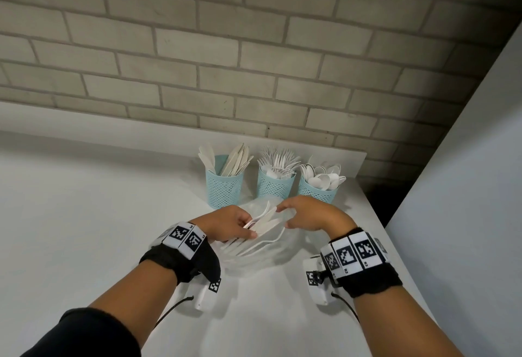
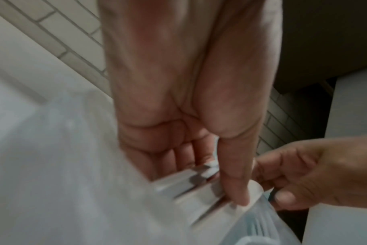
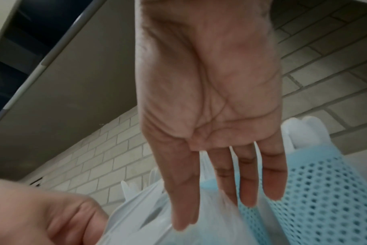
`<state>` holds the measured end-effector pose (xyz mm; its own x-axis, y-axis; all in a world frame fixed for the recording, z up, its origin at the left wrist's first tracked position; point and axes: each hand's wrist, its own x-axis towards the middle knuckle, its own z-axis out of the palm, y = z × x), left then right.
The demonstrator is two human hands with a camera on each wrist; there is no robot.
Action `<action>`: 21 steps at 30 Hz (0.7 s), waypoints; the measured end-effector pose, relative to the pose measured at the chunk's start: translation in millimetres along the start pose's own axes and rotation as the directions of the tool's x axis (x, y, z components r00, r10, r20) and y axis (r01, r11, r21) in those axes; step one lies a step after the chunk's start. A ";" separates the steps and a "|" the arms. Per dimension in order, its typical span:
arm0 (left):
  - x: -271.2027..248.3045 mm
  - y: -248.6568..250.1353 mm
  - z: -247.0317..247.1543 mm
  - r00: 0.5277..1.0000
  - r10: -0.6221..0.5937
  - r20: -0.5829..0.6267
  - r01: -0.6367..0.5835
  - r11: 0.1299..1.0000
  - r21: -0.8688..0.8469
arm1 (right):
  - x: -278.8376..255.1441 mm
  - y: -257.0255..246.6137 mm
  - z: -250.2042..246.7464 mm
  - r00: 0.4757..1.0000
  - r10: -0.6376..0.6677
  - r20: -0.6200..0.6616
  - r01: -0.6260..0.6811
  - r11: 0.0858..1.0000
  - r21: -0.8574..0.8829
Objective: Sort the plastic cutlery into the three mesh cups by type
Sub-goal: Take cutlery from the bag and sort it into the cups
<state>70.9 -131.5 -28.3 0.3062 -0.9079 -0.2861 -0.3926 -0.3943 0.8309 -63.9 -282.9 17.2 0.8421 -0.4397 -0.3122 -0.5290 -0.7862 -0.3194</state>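
Note:
Three teal mesh cups stand in a row at the back of the counter: the left cup (image 1: 224,188) holds knives, the middle cup (image 1: 274,186) forks, the right cup (image 1: 318,191) spoons. In front of them sits a clear plastic bowl (image 1: 254,258) with loose white cutlery. Over the bowl my left hand (image 1: 250,228) grips a fanned bundle of white cutlery (image 1: 264,222) by the handles, thumb pressed on top (image 2: 235,182). My right hand (image 1: 282,218) pinches the bundle's far ends between thumb and forefinger (image 3: 184,222). Blur hides which pieces.
The white counter (image 1: 99,229) ends at its right edge (image 1: 395,246), beside a dark gap and a white panel (image 1: 466,187). A brick wall (image 1: 226,60) rises right behind the cups. The spoon cup (image 3: 325,199) is close to my right fingers.

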 end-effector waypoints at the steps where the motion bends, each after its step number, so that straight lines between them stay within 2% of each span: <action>1: -1.7 1.5 -1.2 1.000 -0.001 -0.001 0.001 1.000 -0.001 | -0.6 -2.4 -4.3 1.000 -0.010 -0.010 0.010 1.000 -0.002; 4: -6.1 4.1 -4.2 1.000 0.009 -0.019 -0.009 0.999 -0.034 | -2.2 -11.0 -12.8 0.999 -0.047 -0.019 0.046 0.999 -0.020; 7: -10.1 6.2 -5.7 0.999 0.012 -0.033 -0.018 0.986 -0.165 | -0.9 -18.2 -13.9 0.998 -0.054 0.010 0.055 0.997 -0.059; 10: -14.6 8.1 -7.1 0.999 0.018 -0.048 -0.029 0.967 -0.254 | 2.0 -18.8 -8.9 0.992 -0.018 0.123 0.039 0.985 -0.166; 12: -17.2 8.8 -7.9 0.999 0.019 -0.045 -0.031 0.961 -0.277 | 4.3 -13.1 -1.8 0.980 0.018 0.198 0.016 0.985 -0.170; 15: -17.9 8.3 -7.3 0.998 0.018 -0.057 -0.033 0.959 -0.281 | 6.2 -3.9 9.7 0.968 0.077 0.241 -0.037 0.985 -0.166; 18: -15.4 9.0 -5.5 0.996 0.018 -0.083 -0.042 0.952 -0.304 | 4.0 -0.3 14.4 0.962 0.118 0.246 -0.073 0.980 -0.185; 21: -11.9 11.4 -3.5 0.995 0.023 -0.095 -0.054 0.941 -0.333 | 1.6 -0.8 7.8 0.974 0.119 0.195 -0.084 0.980 -0.179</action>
<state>65.8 -124.7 -13.7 0.3784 -0.8991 -0.2200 -0.0972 -0.2749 0.9565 -63.0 -279.6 9.9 0.7363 -0.4373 -0.5164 -0.5706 -0.8115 -0.1264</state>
